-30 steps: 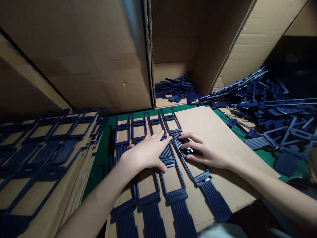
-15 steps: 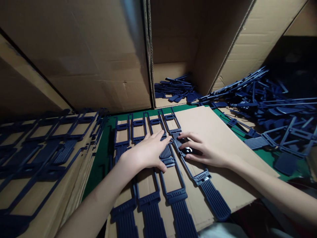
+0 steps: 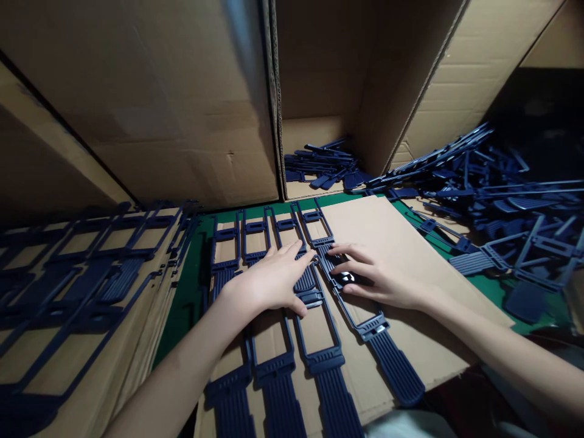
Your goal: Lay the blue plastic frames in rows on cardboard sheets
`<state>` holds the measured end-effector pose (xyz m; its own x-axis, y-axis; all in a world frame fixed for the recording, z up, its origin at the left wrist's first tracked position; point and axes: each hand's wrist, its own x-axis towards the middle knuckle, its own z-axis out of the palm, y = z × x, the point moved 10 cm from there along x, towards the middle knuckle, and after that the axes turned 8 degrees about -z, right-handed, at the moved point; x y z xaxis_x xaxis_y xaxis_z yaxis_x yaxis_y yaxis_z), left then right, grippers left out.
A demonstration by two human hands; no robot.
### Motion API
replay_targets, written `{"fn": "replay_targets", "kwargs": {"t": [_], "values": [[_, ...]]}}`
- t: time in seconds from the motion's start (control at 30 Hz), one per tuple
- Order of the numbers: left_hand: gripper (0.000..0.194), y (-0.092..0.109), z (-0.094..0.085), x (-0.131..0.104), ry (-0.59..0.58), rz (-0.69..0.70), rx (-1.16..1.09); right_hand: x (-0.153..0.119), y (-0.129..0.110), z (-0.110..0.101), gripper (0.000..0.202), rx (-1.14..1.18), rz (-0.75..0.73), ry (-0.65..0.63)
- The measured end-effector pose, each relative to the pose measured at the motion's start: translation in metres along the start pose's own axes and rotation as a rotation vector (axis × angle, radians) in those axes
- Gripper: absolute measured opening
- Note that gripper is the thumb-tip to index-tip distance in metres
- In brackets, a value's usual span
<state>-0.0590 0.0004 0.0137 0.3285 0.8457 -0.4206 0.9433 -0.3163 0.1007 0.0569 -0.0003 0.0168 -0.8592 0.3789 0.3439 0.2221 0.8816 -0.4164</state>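
Observation:
Dark blue plastic frames with ribbed paddle ends lie in rows on a cardboard sheet (image 3: 438, 298). My left hand (image 3: 274, 277) rests spread and palm down over the middle rows, its fingers apart. To its right, my right hand (image 3: 369, 277) has its fingertips on the rightmost near frame (image 3: 360, 325), where that frame meets the ribbed end of the far one. Its fingers are bent and slightly apart. A small shiny spot shows beneath them. The parts directly under my left palm are hidden.
A cardboard stack with more blue frames (image 3: 118, 243) stands at the left. Loose blue parts are heaped at the right (image 3: 515, 207) and inside an open cardboard box (image 3: 319, 161). A green surface (image 3: 182, 304) shows between the stacks.

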Motion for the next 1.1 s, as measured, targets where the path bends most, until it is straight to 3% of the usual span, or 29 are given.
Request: {"fn": "replay_targets", "kwargs": {"t": [0.3, 0.53, 0.7, 0.8, 0.97, 1.1], "values": [[0.1, 0.002, -0.008, -0.011, 0.001, -0.042, -0.022, -0.009, 0.005, -0.046, 0.017, -0.104, 0.064, 0.253], [0.085, -0.003, -0.028, -0.018, 0.154, -0.033, -0.022, -0.013, 0.018, -0.056, 0.02, -0.086, 0.124, 0.329], [0.079, 0.003, -0.032, -0.014, 0.169, -0.039, -0.005, -0.022, 0.034, -0.067, 0.019, -0.048, 0.167, 0.454], [0.08, 0.01, -0.031, -0.008, 0.152, -0.032, -0.001, -0.021, 0.036, -0.066, 0.016, -0.056, 0.14, 0.444], [0.075, 0.028, -0.033, 0.005, 0.13, 0.09, 0.036, -0.012, 0.019, -0.054, 0.015, 0.017, -0.032, 0.32], [0.064, 0.029, -0.035, 0.017, 0.168, 0.13, 0.067, -0.01, 0.007, -0.044, 0.016, 0.061, -0.115, 0.222]]}}
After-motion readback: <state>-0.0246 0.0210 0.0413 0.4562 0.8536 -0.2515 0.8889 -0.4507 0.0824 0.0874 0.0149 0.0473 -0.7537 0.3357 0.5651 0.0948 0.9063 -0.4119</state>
